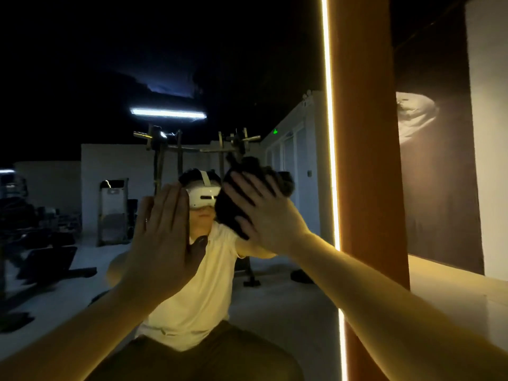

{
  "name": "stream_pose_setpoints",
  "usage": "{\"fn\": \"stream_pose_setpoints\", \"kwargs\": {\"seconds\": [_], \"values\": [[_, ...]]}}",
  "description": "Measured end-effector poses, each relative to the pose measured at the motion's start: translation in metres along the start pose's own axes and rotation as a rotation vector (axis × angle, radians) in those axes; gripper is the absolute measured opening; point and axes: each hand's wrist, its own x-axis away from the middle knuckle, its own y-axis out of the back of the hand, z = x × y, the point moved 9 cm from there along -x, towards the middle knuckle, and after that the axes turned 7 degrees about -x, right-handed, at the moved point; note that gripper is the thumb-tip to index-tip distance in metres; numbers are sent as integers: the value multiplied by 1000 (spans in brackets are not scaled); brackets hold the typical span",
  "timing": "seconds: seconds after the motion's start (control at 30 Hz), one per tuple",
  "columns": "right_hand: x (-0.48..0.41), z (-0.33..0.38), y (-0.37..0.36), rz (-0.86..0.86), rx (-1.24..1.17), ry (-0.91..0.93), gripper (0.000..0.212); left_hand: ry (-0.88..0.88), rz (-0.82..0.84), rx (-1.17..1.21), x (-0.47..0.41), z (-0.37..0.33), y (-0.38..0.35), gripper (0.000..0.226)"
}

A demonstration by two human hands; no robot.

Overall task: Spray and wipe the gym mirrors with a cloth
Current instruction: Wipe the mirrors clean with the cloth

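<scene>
Left hand lies flat, fingers straight and together, against the mirror. Right hand, fingers spread, presses a dark cloth onto the glass (bunched, just right of the left hand). A light strip edges the mirror, with an orange pillar beside it.

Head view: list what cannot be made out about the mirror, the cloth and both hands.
All head view:
- Dark crumpled cloth: partly covered by the right hand pressing it; colour lost in dim light.
- Large wall mirror: spray or streaks unreadable in darkness; top, bottom and left edges cut off by the frame.
- Left hand: palm hidden behind its own back, flat against the glass.
- Spray bottle: none in view.
</scene>
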Motion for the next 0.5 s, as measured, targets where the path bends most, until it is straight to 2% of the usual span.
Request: {"fn": "stream_pose_setpoints", "kwargs": {"seconds": [0.13,0.2,0.23,0.3,0.5], "values": [[50,-121,14,-145,-29,-739,64,10,42,-51,9,3,1,92],[59,-121,10,-163,-70,-939,66,33,55,-61,13,2,3,93],[56,-106,8,-169,-88,-950,66,34,70,-63,16,0,3,93],[45,-58,1,-153,-116,-836,67,39,98,-57,19,-2,0,93],[30,87,-24,36,-155,-234,67,20,148,-22,40,0,-5,86]]}}
